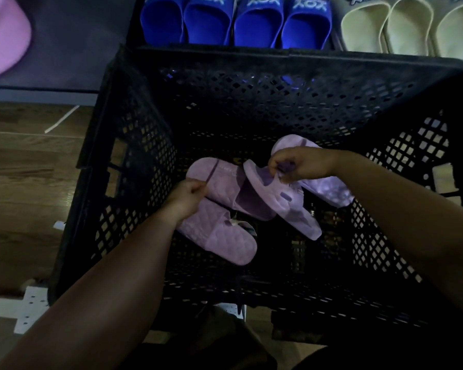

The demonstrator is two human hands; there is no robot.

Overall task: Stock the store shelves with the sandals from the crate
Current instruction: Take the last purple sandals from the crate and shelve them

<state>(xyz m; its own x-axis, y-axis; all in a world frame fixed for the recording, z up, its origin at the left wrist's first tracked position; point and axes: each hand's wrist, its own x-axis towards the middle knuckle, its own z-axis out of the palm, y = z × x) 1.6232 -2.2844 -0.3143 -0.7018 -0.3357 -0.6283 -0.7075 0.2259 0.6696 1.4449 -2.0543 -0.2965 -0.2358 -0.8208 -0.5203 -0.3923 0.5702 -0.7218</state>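
Observation:
Both my arms reach down into a black mesh crate (pixel 134 145). Several lilac sandals lie at its bottom. My left hand (pixel 187 196) grips a quilted lilac sandal (pixel 222 182) at its edge; a second quilted sandal (pixel 222 236) lies just below it. My right hand (pixel 300 166) pinches the strap of a tilted lilac sandal (pixel 286 206), which stands on its side. Another pale lilac sandal (pixel 329 188) lies under my right wrist, partly hidden.
On the shelf beyond the crate stand blue slides (pixel 235 22) in a row and cream slides (pixel 401 30) to their right. A pink sandal (pixel 3 36) shows at the top left. Wooden floor (pixel 24 169) lies left of the crate.

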